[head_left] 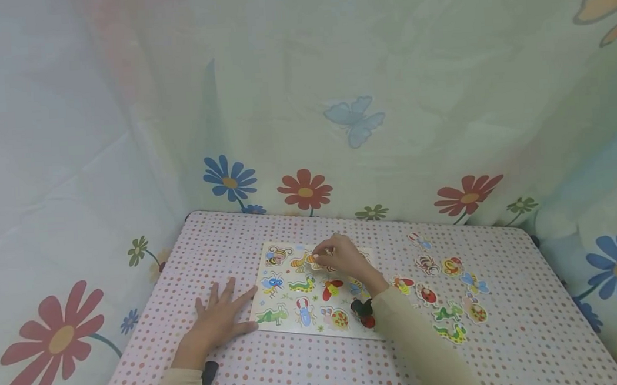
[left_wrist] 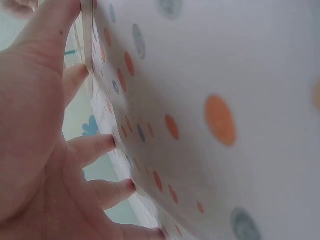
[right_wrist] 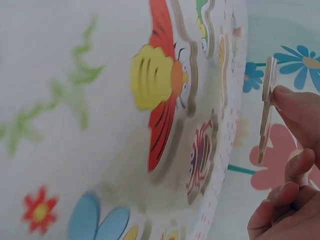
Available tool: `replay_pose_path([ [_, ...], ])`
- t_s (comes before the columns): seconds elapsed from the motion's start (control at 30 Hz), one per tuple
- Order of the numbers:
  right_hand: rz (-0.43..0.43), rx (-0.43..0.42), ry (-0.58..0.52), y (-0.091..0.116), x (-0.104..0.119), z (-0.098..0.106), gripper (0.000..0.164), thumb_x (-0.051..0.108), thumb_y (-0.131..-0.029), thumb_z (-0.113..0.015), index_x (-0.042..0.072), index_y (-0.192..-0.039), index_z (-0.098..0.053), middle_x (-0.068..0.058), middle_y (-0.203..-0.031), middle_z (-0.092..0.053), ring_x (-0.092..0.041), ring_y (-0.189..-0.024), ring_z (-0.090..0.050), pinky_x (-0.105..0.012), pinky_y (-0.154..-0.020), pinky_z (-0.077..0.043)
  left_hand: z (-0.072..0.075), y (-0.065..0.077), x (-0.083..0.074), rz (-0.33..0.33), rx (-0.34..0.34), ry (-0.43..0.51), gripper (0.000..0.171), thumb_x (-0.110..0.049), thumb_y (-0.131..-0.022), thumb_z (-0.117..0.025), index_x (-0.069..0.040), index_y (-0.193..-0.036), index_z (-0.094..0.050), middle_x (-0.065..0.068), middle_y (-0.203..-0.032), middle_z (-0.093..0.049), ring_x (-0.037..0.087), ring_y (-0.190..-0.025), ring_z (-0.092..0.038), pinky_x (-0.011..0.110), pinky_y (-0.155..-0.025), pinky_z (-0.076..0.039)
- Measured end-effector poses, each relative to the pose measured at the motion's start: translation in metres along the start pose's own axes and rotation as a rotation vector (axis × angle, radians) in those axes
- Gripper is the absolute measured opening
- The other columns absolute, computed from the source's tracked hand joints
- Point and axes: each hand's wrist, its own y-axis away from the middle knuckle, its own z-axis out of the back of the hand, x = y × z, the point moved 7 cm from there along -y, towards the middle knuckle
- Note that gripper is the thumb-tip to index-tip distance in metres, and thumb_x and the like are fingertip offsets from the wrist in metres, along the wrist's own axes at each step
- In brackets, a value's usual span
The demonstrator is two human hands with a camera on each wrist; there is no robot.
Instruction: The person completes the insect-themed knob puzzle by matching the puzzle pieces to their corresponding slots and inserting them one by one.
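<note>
A cream puzzle board [head_left: 284, 328] with printed insects and shaped recesses lies on the table. Above its upper middle, my right hand [head_left: 342, 257] pinches an orange-striped puzzle piece [head_left: 312, 260] between thumb and fingers. In the right wrist view this puzzle piece [right_wrist: 267, 107] appears edge-on, raised off the board, while the other fingers curl below it. Beside the board's left edge, my left hand [head_left: 218, 317] rests with fingers spread on the table. Its thumb and index fingertip reach the edge, and in the left wrist view the left hand [left_wrist: 45, 135] touches the board's side [left_wrist: 87, 40].
Several loose insect pieces are scattered right of the board, among them a ladybug [head_left: 426, 294], a caterpillar [head_left: 451, 333] and a snail [head_left: 475, 310]. A dotted cloth [head_left: 298, 370] covers the table. Flower-printed curtains [head_left: 261, 119] stand behind it and at both sides.
</note>
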Motion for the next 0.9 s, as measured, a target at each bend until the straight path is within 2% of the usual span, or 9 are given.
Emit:
replay_pose_path([
  [0.2, -0.059, 0.016, -0.011, -0.017, 0.001, -0.016, 0.006, 0.014, -0.088, -0.078, 0.013, -0.093, -0.081, 0.002, -0.077, -0.055, -0.019, -0.077, -0.044, -0.033, -0.065, -0.038, -0.001, 0.002, 0.0, -0.002, 0.002, 0.004, 0.082, -0.064, -0.084, -0.067, -0.038, -0.155, -0.035, 0.019, -0.165, -0.01, 0.056, -0.145, 0.001, 0.082, -0.102, 0.002],
  [0.4, -0.089, 0.017, 0.001, -0.026, 0.004, -0.028, 0.007, 0.013, -0.086, -0.078, 0.012, -0.093, -0.08, 0.001, -0.077, -0.055, -0.019, -0.075, -0.043, -0.032, -0.065, -0.038, 0.0, 0.002, 0.0, -0.007, -0.007, -0.002, 0.082, -0.065, -0.084, -0.066, -0.038, -0.155, -0.036, 0.019, -0.165, -0.01, 0.056, -0.145, 0.001, 0.083, -0.102, 0.002],
  [0.9, -0.188, 0.092, 0.044, -0.029, 0.005, -0.047, 0.004, 0.017, -0.09, -0.076, 0.015, -0.093, -0.079, 0.0, -0.085, -0.055, -0.019, -0.085, -0.047, -0.035, -0.073, -0.041, -0.001, 0.0, 0.001, 0.005, 0.001, 0.01, 0.083, -0.066, -0.083, -0.066, -0.039, -0.155, -0.035, 0.018, -0.165, -0.008, 0.055, -0.145, 0.002, 0.082, -0.103, 0.003],
])
